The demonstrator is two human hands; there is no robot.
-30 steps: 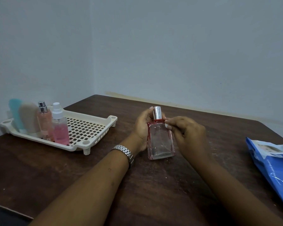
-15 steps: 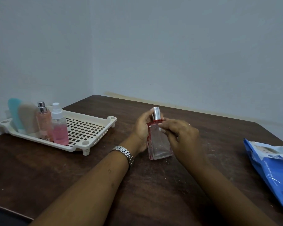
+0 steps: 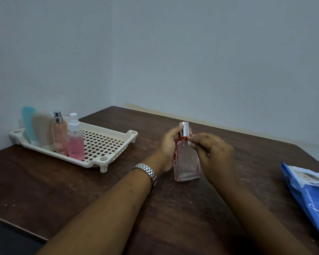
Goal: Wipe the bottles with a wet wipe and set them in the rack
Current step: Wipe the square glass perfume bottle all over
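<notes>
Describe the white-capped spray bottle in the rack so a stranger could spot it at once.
At the left of the dark wooden table sits a cream rack. In the row standing in it, take the spray bottle at the right end: pink liquid, and the only white top.
</notes>
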